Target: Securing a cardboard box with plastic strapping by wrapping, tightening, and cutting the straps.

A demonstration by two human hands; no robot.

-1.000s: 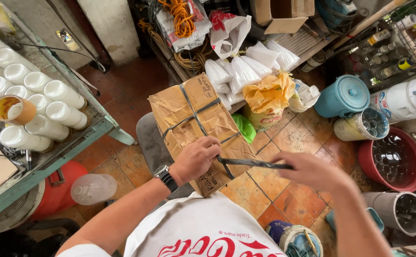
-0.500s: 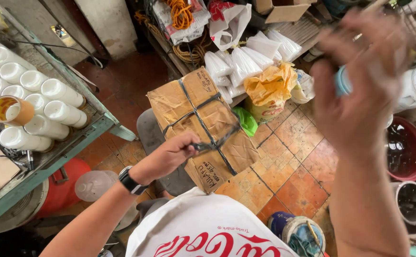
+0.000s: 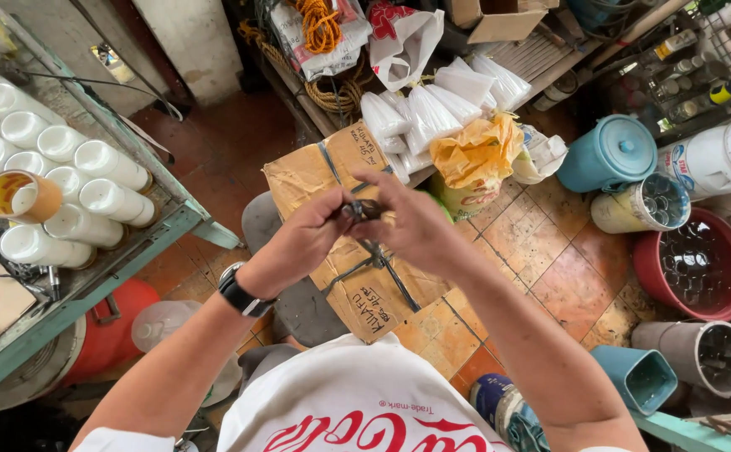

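Note:
A brown paper-wrapped parcel (image 3: 315,172) lies on a grey stool (image 3: 298,310) in front of me, bound with dark strapping. My left hand (image 3: 302,243), with a black watch on the wrist, and my right hand (image 3: 411,222) meet above the parcel. Both pinch the dark strap (image 3: 364,211) between their fingertips, pulling it up off the parcel. A length of strap (image 3: 386,268) trails down across the paper below my hands.
Left: a green metal rack (image 3: 114,268) holding several white rolls (image 3: 89,159) and a tape roll (image 3: 18,197). Behind the parcel: clear plastic bags (image 3: 432,109) and a yellow bag (image 3: 478,155). Right: a teal bucket (image 3: 608,155), a red basin (image 3: 700,268), tubs of glasses.
My right hand, raised high and blurred half a second ago, has come down to meet my left hand over the parcel. Both now pinch the strap.

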